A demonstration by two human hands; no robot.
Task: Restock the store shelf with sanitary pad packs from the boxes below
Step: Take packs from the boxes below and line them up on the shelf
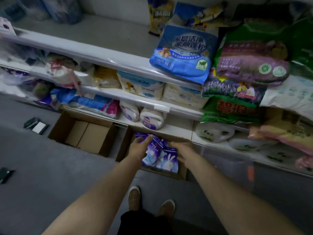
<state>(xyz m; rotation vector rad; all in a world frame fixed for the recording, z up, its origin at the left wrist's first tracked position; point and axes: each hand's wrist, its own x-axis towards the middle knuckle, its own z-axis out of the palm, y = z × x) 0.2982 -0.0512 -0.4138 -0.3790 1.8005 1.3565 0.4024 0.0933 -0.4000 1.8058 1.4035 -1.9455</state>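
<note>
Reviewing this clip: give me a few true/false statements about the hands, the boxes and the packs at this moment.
1. Both hands (left hand, right hand) reach into the right cardboard box. True.
2. The left cardboard box is full of packs. False: no packs show in it.
3. The purple sanitary pad packs are red. False: purple, one with a rabbit picture.
4. A blue bag overhangs the upper shelf edge. True.

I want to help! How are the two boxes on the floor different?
The left box shows only bare cardboard inside; the right box holds purple packs. No hands reach the left box; both hands, left and right, reach into the right box. Both are open brown cardboard.
</note>
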